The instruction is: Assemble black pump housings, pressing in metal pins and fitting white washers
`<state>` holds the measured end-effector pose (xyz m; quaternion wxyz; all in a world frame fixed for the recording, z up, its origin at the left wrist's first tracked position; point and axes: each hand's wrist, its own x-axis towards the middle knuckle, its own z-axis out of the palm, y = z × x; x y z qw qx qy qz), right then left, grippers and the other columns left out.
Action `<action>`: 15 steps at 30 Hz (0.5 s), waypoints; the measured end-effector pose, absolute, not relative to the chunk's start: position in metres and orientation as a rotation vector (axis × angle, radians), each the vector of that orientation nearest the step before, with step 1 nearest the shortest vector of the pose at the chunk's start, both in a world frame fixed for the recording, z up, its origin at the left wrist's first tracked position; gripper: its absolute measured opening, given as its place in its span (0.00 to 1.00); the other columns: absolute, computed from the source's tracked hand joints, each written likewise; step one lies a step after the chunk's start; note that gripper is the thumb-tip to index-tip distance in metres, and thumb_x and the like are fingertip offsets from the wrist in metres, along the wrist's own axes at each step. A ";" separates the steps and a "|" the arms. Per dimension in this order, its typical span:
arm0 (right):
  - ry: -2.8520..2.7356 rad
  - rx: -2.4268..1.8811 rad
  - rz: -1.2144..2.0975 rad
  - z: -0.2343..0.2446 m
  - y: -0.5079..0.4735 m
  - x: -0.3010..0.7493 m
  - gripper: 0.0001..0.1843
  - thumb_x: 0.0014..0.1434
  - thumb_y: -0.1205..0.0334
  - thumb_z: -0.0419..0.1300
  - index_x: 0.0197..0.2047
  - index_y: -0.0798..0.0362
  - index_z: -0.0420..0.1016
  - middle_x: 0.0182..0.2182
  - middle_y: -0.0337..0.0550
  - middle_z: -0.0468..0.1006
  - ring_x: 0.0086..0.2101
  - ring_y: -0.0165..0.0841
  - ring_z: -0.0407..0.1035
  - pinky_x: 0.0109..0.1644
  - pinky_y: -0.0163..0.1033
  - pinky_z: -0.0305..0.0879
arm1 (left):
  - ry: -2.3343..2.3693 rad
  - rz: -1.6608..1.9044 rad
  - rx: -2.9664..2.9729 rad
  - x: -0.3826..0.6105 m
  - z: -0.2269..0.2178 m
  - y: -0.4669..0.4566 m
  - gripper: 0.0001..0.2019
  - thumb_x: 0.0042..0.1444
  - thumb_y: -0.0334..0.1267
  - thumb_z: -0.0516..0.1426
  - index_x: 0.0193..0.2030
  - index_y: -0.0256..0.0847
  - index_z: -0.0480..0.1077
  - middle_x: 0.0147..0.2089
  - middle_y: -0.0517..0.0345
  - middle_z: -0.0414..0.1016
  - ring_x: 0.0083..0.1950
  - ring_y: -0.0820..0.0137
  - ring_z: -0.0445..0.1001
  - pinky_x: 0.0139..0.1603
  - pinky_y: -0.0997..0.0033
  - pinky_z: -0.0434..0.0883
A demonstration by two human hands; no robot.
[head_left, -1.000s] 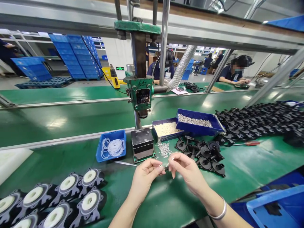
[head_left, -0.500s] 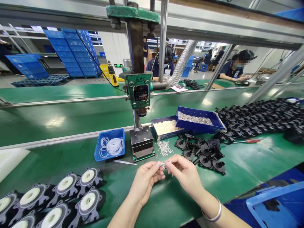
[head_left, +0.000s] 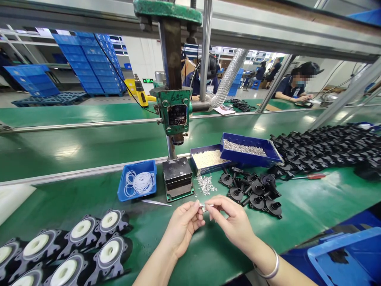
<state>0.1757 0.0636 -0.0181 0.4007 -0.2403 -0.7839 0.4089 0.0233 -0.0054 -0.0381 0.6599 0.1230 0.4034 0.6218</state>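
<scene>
My left hand [head_left: 185, 224] and my right hand [head_left: 230, 218] meet fingertip to fingertip above the green bench, both pinched closed. Between the left thumb and forefinger sits a small silvery part [head_left: 202, 205], too small to name and partly covered by the fingers. The right thumb and forefinger press together right beside it; what they pinch is hidden. Just beyond the fingers lies a loose pile of small white rings [head_left: 205, 185]. Several black plastic housings [head_left: 256, 201] are heaped to the right of my right hand.
A green press [head_left: 175, 113] stands over its black block [head_left: 177, 172]. A blue bin [head_left: 121, 190] holds white rings; blue trays hold cream pieces [head_left: 208, 159] and metal pins [head_left: 244, 149]. Black assemblies with white discs [head_left: 81, 229] fill the left. A screwdriver [head_left: 315, 176] lies right. Co-workers sit beyond.
Both hands have shifted very slightly to the left, still pinched together at the fingertips. The silvery part shows less between them. The things on the bench stay in place.
</scene>
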 end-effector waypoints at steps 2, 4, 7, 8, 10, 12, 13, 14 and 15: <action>-2.029 -0.587 0.994 -0.017 0.064 0.176 0.07 0.67 0.65 0.58 0.45 0.48 0.77 0.34 0.41 0.78 0.31 0.30 0.73 0.36 0.36 0.71 | 0.908 1.398 0.276 0.023 -0.038 -0.006 0.18 0.50 0.46 0.70 0.30 0.32 0.72 0.28 0.60 0.68 0.28 0.79 0.68 0.32 0.80 0.75; -2.072 -0.545 0.927 -0.016 0.064 0.176 0.09 0.67 0.67 0.57 0.46 0.48 0.76 0.35 0.41 0.78 0.33 0.31 0.73 0.38 0.37 0.71 | 0.905 1.385 0.274 0.023 -0.037 -0.006 0.18 0.50 0.46 0.70 0.30 0.33 0.72 0.28 0.61 0.68 0.27 0.80 0.67 0.32 0.80 0.75; -2.146 -0.442 0.833 -0.016 0.065 0.178 0.13 0.66 0.71 0.56 0.50 0.48 0.74 0.38 0.43 0.79 0.38 0.32 0.74 0.43 0.38 0.72 | 0.897 1.356 0.273 0.022 -0.038 -0.006 0.19 0.51 0.47 0.70 0.30 0.33 0.71 0.27 0.62 0.67 0.26 0.81 0.66 0.30 0.80 0.74; -2.169 -0.407 0.814 -0.016 0.065 0.179 0.15 0.66 0.72 0.55 0.52 0.48 0.73 0.40 0.43 0.79 0.40 0.33 0.74 0.45 0.38 0.72 | 0.894 1.346 0.273 0.022 -0.038 -0.006 0.19 0.51 0.47 0.70 0.30 0.33 0.71 0.27 0.62 0.67 0.25 0.81 0.66 0.30 0.80 0.74; -2.199 -0.359 0.791 -0.017 0.066 0.181 0.17 0.66 0.73 0.55 0.54 0.46 0.72 0.42 0.43 0.80 0.42 0.33 0.74 0.47 0.39 0.72 | 0.893 1.332 0.274 0.022 -0.039 -0.006 0.19 0.50 0.48 0.70 0.30 0.34 0.71 0.27 0.62 0.67 0.25 0.81 0.66 0.29 0.80 0.74; -2.209 -0.343 0.791 -0.018 0.067 0.183 0.18 0.67 0.73 0.54 0.56 0.46 0.71 0.43 0.43 0.80 0.43 0.33 0.74 0.48 0.40 0.72 | 0.893 1.320 0.278 0.021 -0.039 -0.007 0.19 0.50 0.48 0.70 0.30 0.34 0.70 0.26 0.63 0.66 0.25 0.81 0.66 0.29 0.80 0.73; -2.211 -0.347 0.799 -0.018 0.067 0.184 0.18 0.67 0.73 0.54 0.56 0.46 0.72 0.44 0.43 0.80 0.43 0.33 0.74 0.48 0.40 0.72 | 0.890 1.313 0.284 0.021 -0.040 -0.007 0.19 0.50 0.48 0.70 0.30 0.34 0.70 0.26 0.63 0.66 0.25 0.81 0.65 0.29 0.80 0.73; -2.216 -0.354 0.808 -0.019 0.066 0.184 0.18 0.67 0.72 0.54 0.56 0.46 0.72 0.44 0.43 0.80 0.43 0.33 0.74 0.48 0.40 0.72 | 0.889 1.303 0.290 0.021 -0.040 -0.007 0.19 0.51 0.48 0.70 0.31 0.34 0.70 0.26 0.63 0.66 0.24 0.81 0.65 0.29 0.80 0.73; -2.222 -0.365 0.812 -0.019 0.066 0.185 0.18 0.67 0.72 0.55 0.55 0.46 0.72 0.43 0.43 0.80 0.43 0.33 0.74 0.48 0.40 0.72 | 0.887 1.292 0.297 0.021 -0.040 -0.007 0.19 0.51 0.47 0.70 0.31 0.34 0.70 0.26 0.63 0.66 0.24 0.81 0.65 0.29 0.80 0.72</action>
